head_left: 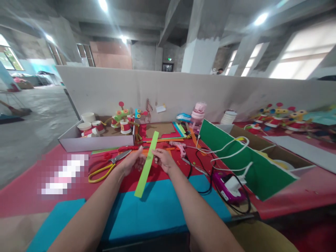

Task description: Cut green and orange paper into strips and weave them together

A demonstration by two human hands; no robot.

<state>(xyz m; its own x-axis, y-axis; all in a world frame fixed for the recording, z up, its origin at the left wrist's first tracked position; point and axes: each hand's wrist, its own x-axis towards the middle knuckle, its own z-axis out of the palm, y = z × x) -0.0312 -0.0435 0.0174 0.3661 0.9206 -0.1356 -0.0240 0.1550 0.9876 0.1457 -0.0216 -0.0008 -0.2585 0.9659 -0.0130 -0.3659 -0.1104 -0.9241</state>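
Note:
A long light-green paper strip (147, 168) is held tilted above the table. My right hand (164, 160) pinches it between thumb and fingers near its middle. My left hand (134, 161) is beside the strip's left edge, fingers curved and apart, with no grip on it showing. Beneath the strip's lower end lies blue foam sheeting (162, 210). Yellow-handled scissors (102, 174) rest left of my left hand, blades pointing toward it. Past my right hand lies a pink glue gun (180, 148) on the red table cover (78, 206).
A white box (99, 142) holds paper cups and a robot-like figure (123, 119). Coloured sheets (160, 130) and a pink bottle (198, 115) stand behind. On the right are a green-sided box (236, 157), a purple power strip (228, 189) and loose cables. A pale partition (170, 87) closes the back.

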